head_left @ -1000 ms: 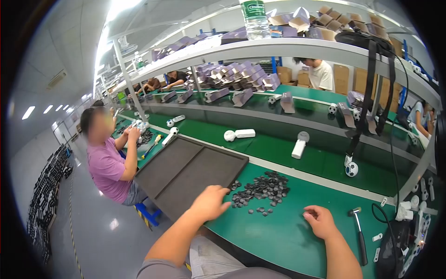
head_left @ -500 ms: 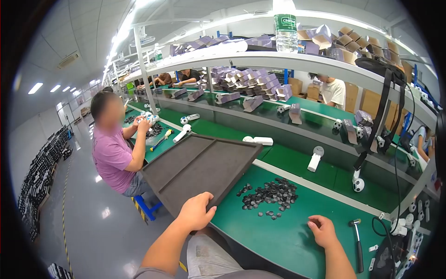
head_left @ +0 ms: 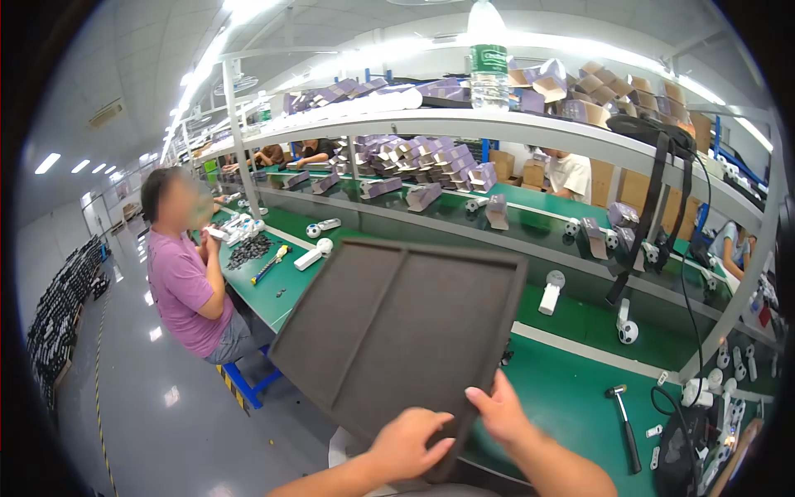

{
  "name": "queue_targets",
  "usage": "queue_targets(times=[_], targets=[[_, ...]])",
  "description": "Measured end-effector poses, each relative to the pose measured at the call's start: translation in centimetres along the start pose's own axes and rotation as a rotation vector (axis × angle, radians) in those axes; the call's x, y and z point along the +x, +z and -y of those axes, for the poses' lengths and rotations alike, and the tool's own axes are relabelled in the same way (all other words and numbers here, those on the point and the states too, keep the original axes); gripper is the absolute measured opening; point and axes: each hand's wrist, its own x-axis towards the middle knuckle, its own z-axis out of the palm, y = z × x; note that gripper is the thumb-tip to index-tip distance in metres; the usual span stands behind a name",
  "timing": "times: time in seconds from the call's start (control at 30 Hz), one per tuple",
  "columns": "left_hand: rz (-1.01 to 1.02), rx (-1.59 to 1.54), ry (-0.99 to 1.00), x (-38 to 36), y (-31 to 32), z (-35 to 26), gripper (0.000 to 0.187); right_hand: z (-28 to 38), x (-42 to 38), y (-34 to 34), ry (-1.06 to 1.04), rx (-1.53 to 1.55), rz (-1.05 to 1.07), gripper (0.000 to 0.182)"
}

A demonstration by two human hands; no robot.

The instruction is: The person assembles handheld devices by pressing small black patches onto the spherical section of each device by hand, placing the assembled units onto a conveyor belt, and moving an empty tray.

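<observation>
A large dark shallow tray (head_left: pixel 439 323) with a raised rim and one dividing ridge is held up at a slant in front of me; nothing lies in it. My left hand (head_left: pixel 411 446) grips the near edge, its fingers over the inner face. At the right edge, my right hand (head_left: pixel 503 412) holds the rim, thumb on top and the other fingers hidden behind it. The tray covers most of the heap of small black pieces; only a few of these black pieces (head_left: pixel 507 355) show past its right side.
A hammer (head_left: pixel 625 427) lies on the green bench (head_left: pixel 563 406) to my right. Beyond, white devices (head_left: pixel 551 292) with round heads rest on the green conveyor. A co-worker in a pink shirt (head_left: pixel 186 273) sits at the left. A shelf with a water bottle (head_left: pixel 489 70) runs overhead.
The tray has swung right and toward me, now covering the black pieces. My right hand has left its place over the bench and taken hold of the tray's right edge.
</observation>
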Motion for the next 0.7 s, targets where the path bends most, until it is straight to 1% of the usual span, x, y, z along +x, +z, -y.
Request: queue_targets(times=[0.03,0.07,0.1,0.13,0.17,0.2,0.23,0.27,0.3,0.33,0.37,0.4,0.43,0.47,0.53,0.57,0.6,0.63,0.67,0.7], targets=[[-0.138,0.132,0.097,0.4,-1.8,0.5,0.044,1.2,-0.5,-1.0,-0.048,-0.044,0.043,0.065],[-0.269,0.253,0.195,0.9,-4.2,1.1,0.045,2.7,-1.2,-2.1,-0.044,-0.043,0.009,0.065],[-0.394,0.421,0.185,1.0,-6.6,1.5,0.046,4.7,-1.9,-3.4,-0.13,-0.111,-0.004,0.064],[-0.527,0.648,0.138,0.6,-8.6,2.6,0.057,6.8,-2.6,-4.6,-0.217,-0.186,-0.026,0.063],[-0.864,0.141,0.106,0.9,-8.5,6.2,0.078,8.8,-3.3,-5.7,-0.234,-0.162,-0.009,0.062],[-0.947,0.33,0.042,0.0,-10.9,8.4,0.091,11.0,-4.3,-6.9,-0.256,-0.144,0.001,0.06],[-0.935,0.736,-0.14,-1.2,-13.9,9.3,0.086,13.3,-5.3,-7.5,-0.274,-0.162,-0.011,0.059],[-0.988,0.846,-0.225,-2.3,-15.4,12.0,0.081,15.6,-6.7,-8.3,-0.294,-0.184,-0.031,0.058],[-1.008,0.514,-0.267,-3.2,-16.9,14.9,0.072,17.3,-7.7,-8.8,-0.317,-0.243,-0.029,0.057],[-0.977,-0.122,-0.231,-4.1,-17.5,17.2,0.07,19.0,-8.6,-9.1,-0.334,-0.305,-0.027,0.055],[-0.88,-0.746,-0.221,-4.2,-17.5,18.3,0.069,21.1,-9.4,-9.0,-0.421,-0.498,-0.071,0.053],[-0.564,-1.089,-0.145,-3.8,-16.1,16.5,0.068,23.3,-10.2,-8.5,-0.488,-0.694,-0.1,0.051],[-0.237,-1.399,-0.069,-3.7,-14.5,15.2,0.067,25.2,-10.9,-8.0,-0.64,-1.031,-0.267,0.047],[-0.197,-1.424,-0.078,-4.0,-12.8,16.4,0.067,27.0,-11.3,-7.4,-0.781,-1.369,-0.416,0.045],[-0.066,-1.513,-0.155,-5.4,-8.7,19.5,0.065,30.9,-11.7,-6.4,-0.785,-1.543,-0.655,0.035],[0.006,-1.524,-0.157,-5.6,-6.3,20.4,0.067,32.6,-11.3,-6.3,-0.894,-1.625,-0.707,0.039],[0.073,-1.533,-0.16,-4.9,-4.2,16.9,0.069,34.4,-10.9,-6.4,-1.007,-1.704,-0.752,0.044],[0.213,-1.499,-0.125,-4.2,-2.0,13.1,0.074,37.5,-10.2,-6.0,-0.986,-1.826,-0.733,0.041],[0.363,-1.474,-0.099,-2.3,0.1,6.7,0.08,40.0,-10.3,-5.1,-0.941,-1.96,-0.711,0.038],[0.514,-1.397,-0.307,-3.3,0.9,9.5,0.083,41.2,-10.4,-3.7,-0.966,-2.007,-0.738,0.041]])
